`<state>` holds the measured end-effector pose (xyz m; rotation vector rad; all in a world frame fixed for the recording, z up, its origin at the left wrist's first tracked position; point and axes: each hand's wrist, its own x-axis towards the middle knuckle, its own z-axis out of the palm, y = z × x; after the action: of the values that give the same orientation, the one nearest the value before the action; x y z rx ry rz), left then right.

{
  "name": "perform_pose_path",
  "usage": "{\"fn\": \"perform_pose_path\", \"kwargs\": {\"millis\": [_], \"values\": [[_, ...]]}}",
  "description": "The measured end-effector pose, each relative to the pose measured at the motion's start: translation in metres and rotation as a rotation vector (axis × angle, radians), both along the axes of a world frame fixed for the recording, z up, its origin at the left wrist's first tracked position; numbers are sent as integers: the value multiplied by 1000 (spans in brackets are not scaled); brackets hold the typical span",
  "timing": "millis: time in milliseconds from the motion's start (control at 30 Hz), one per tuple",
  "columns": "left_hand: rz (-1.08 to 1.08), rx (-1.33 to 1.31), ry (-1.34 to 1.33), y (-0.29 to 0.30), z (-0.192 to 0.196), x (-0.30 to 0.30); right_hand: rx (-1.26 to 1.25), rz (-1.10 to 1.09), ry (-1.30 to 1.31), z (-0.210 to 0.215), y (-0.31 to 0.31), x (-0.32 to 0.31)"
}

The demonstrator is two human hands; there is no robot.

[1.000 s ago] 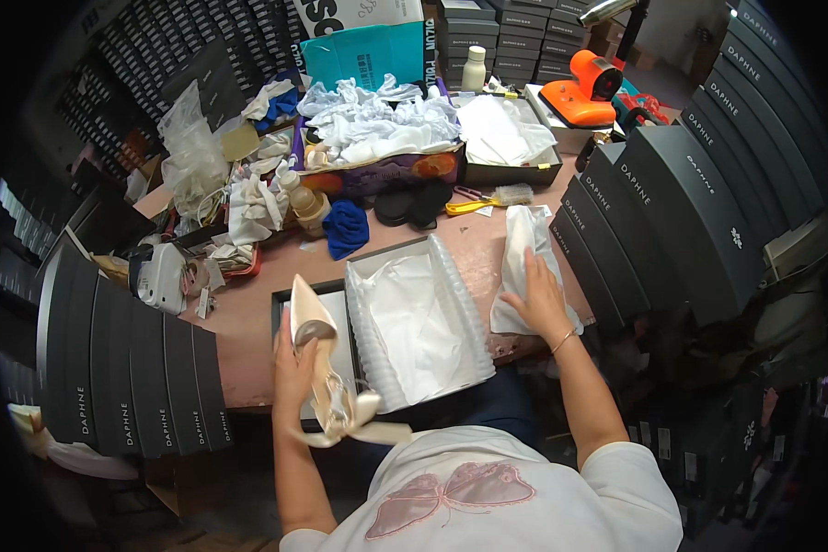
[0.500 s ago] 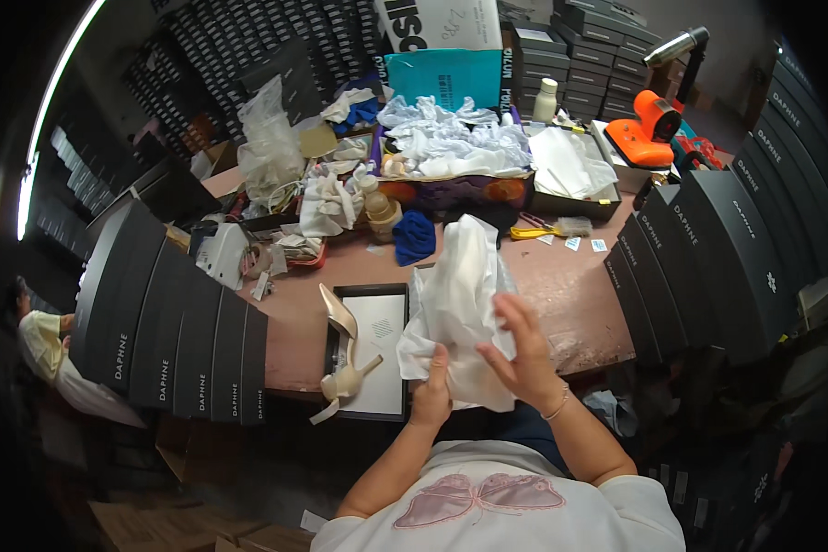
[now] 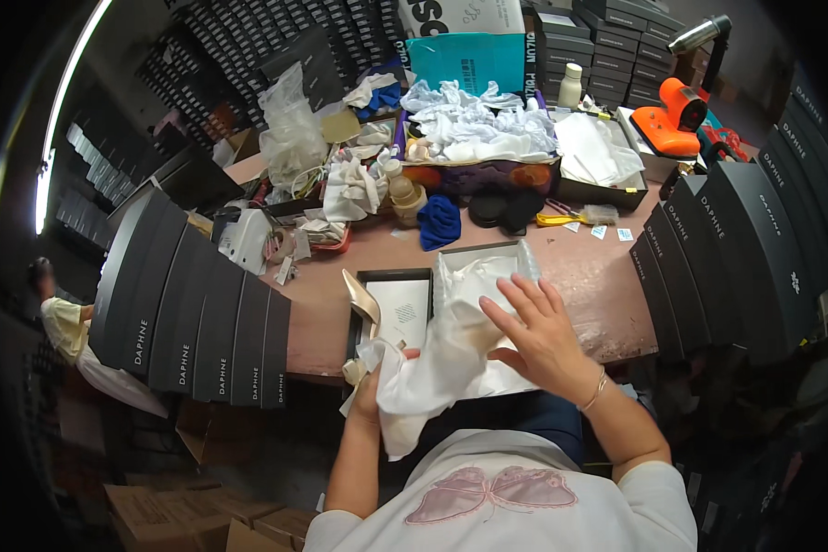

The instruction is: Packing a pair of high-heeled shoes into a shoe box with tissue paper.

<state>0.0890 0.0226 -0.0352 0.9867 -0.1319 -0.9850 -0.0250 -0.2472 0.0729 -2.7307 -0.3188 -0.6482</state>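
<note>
White tissue paper (image 3: 430, 379) is bunched around a long bundle in front of me, and whatever is inside it is hidden. My left hand (image 3: 368, 394) grips its left end, some fingers hidden behind the paper. Fingers spread, my right hand (image 3: 545, 336) hovers beside the bundle's right side, perhaps grazing the paper. To the left, a beige high-heeled shoe (image 3: 363, 302) lies on its side at the edge of a black shoebox part (image 3: 394, 275), its lower part covered by the left hand and paper. Behind the bundle sits an open box (image 3: 481, 250) lined with white paper.
Black shoeboxes stand in rows at left (image 3: 179, 304) and right (image 3: 722, 248). Farther back are a carton of crumpled tissue (image 3: 478, 124), a blue cloth (image 3: 439, 224), a bottle (image 3: 405, 193), a yellow-handled brush (image 3: 575, 219) and an orange device (image 3: 669, 122).
The wrapped bundle has tipped from upright to slanting down toward the left, uncovering the paper-lined box. My left hand has moved left with it. My right hand's fingers have spread wider.
</note>
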Motion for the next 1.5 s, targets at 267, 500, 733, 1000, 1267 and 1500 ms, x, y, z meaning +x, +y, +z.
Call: {"fn": "perform_pose_path", "kwargs": {"millis": [267, 500, 733, 1000, 1267, 1500], "values": [[702, 50, -78, -29, 12, 22, 368, -180, 101, -53, -60, -20], [-70, 349, -1663, -139, 3, -27, 1329, -522, 99, -81, -113, -40], [-436, 45, -589, -115, 20, 24, 1345, -177, 398, -25, -119, -85], [-533, -18, 392, -99, 10, -51, 670, 158, 796, -32, -72, 7], [-83, -534, 496, -75, -29, -60, 47, 26, -112, -76, 22, 10], [242, -323, 456, -88, 16, -81, 354, 25, 34, -86, 39, 18]]}}
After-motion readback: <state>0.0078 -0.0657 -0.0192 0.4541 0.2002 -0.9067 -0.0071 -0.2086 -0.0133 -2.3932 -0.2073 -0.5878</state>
